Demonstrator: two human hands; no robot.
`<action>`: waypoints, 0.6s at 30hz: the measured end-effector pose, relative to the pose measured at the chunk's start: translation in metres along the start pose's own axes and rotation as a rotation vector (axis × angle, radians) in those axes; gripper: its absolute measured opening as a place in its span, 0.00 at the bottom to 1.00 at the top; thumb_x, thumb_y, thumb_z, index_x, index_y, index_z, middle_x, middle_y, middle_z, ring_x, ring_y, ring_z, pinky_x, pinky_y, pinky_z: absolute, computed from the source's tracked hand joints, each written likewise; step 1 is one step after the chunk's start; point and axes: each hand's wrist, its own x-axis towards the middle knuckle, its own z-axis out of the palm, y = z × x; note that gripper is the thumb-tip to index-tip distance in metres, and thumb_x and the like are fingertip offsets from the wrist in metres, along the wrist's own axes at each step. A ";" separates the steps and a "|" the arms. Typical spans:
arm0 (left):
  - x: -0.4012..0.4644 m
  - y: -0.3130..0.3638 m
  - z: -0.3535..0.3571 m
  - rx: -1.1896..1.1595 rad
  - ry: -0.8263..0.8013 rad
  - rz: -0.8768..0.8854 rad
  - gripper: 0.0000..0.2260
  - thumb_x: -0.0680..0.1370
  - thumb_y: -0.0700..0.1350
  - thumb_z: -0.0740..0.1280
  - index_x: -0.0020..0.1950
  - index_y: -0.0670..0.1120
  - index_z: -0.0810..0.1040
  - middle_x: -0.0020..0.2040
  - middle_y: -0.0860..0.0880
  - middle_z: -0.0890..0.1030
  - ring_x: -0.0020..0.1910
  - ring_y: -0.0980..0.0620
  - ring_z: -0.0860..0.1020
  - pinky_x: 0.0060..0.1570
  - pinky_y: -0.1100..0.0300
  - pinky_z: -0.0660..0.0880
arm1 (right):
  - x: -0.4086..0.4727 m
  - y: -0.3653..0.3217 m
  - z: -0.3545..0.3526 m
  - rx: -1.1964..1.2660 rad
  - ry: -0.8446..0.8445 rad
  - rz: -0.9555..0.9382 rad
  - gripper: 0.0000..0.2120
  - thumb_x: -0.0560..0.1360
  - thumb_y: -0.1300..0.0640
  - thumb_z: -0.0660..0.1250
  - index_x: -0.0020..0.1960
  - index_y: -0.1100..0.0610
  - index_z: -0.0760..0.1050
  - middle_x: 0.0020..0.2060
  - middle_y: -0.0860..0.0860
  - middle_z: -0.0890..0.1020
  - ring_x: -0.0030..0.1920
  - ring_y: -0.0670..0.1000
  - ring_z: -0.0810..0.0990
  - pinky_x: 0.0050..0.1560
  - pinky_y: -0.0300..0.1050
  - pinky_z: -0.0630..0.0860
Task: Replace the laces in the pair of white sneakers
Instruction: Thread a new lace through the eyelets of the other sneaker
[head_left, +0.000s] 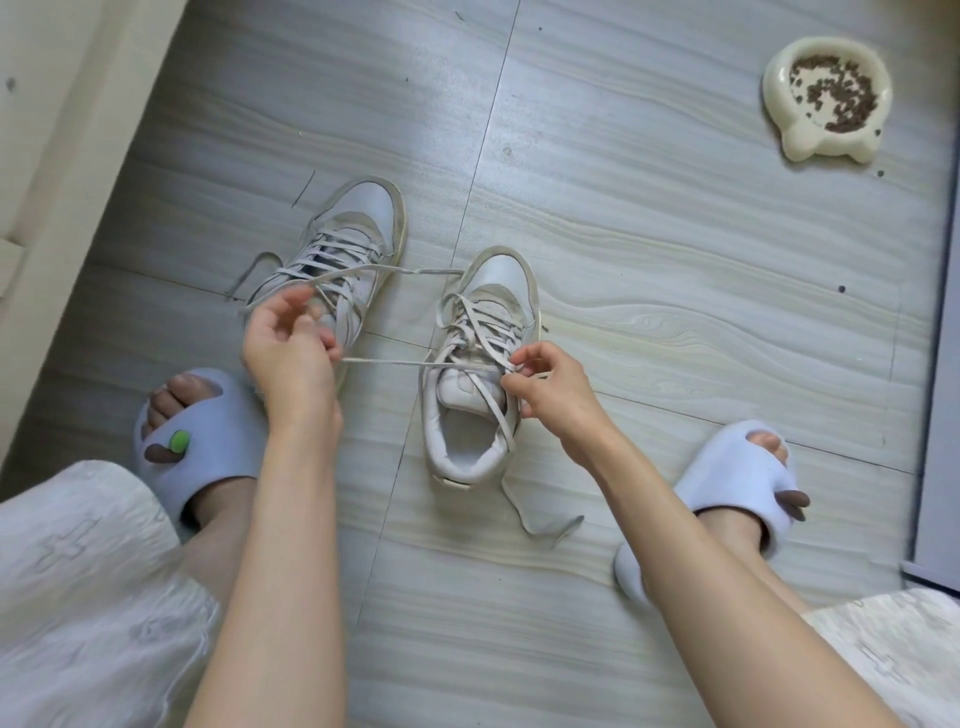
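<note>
Two worn white sneakers stand on the floor, toes pointing away from me. The left sneaker (358, 244) is partly hidden behind my left hand (288, 343). The right sneaker (483, 364) has loosened grey-white laces. One lace end (384, 362) runs taut from my left hand's pinched fingers across to the right sneaker's top eyelets. My right hand (545, 387) pinches the lace at those eyelets on the shoe's right side. The other lace end (524, 514) trails loose on the floor behind the heel.
A cream pet bowl (826, 104) with brown kibble sits on the floor at the far right. My feet wear pale blue slippers, the left slipper (208, 441) and the right slipper (727, 483), either side of the shoes. A wall runs along the left; a dark panel edges the right.
</note>
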 end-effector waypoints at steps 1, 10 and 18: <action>0.004 -0.004 -0.006 0.160 0.027 0.083 0.16 0.75 0.29 0.52 0.45 0.47 0.74 0.38 0.51 0.74 0.33 0.56 0.71 0.36 0.65 0.69 | 0.000 0.000 0.001 -0.006 -0.002 -0.003 0.11 0.72 0.68 0.65 0.42 0.53 0.70 0.35 0.48 0.69 0.31 0.45 0.68 0.28 0.35 0.68; -0.038 -0.020 0.028 1.111 -0.526 0.481 0.09 0.74 0.55 0.67 0.53 0.57 0.80 0.56 0.57 0.77 0.59 0.49 0.66 0.49 0.58 0.53 | 0.003 0.001 0.003 -0.043 -0.011 0.007 0.10 0.72 0.68 0.65 0.48 0.56 0.70 0.37 0.49 0.69 0.33 0.45 0.68 0.28 0.35 0.68; -0.047 -0.043 0.028 1.024 -0.517 0.399 0.04 0.75 0.47 0.68 0.47 0.50 0.81 0.56 0.51 0.71 0.58 0.48 0.65 0.58 0.57 0.61 | 0.001 0.001 -0.001 -0.054 0.032 -0.012 0.09 0.72 0.68 0.64 0.47 0.55 0.72 0.40 0.51 0.72 0.34 0.46 0.70 0.32 0.39 0.72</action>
